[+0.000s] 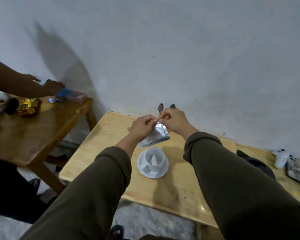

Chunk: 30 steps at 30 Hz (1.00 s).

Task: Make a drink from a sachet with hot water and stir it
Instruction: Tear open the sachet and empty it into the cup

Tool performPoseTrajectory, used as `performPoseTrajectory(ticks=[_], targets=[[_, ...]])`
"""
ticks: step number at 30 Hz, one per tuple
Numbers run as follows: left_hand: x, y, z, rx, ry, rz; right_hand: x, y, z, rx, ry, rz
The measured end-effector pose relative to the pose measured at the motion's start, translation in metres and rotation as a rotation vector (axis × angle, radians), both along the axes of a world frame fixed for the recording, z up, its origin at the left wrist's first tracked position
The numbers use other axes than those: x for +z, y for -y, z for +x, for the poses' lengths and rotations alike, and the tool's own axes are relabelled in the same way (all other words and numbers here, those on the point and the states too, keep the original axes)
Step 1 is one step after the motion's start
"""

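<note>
I pinched the sachet (154,135) top with my left hand (142,126) and right hand (173,120), at 12 o'clock from the cup (153,158). It looked light, thin and crinkly.

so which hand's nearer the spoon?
Right. The right hand is closed around the spoon, whose bowl pokes up above it, while also pinching the sachet. The left hand only pinches the sachet's top, beside it.
</note>
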State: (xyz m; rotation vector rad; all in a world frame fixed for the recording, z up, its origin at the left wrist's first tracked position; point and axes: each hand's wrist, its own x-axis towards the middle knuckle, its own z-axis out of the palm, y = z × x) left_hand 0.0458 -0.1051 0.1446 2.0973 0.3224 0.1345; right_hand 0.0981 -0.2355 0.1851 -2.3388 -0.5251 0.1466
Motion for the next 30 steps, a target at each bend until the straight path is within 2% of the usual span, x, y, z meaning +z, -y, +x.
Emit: performPoseTrajectory(ticks=[8, 12, 15, 23, 30], targets=[[-0.003, 0.01, -0.001, 0.082, -0.047, 0.073, -0.006, 0.001, -0.004, -0.02, -0.017, 0.089], [-0.003, 0.017, 0.002, 0.057, 0.005, 0.016, -0.008, 0.002, -0.003, -0.04, -0.011, 0.105], [-0.007, 0.018, 0.005, 0.08, -0.022, 0.009, -0.01, 0.003, -0.001, -0.037, 0.018, 0.092], [-0.009, 0.022, 0.017, 0.137, -0.071, -0.265, -0.014, 0.0, 0.004, 0.0, 0.112, 0.076], [-0.016, 0.014, 0.019, 0.288, -0.098, -0.386, -0.019, -0.002, 0.0, 0.098, 0.022, 0.054]])
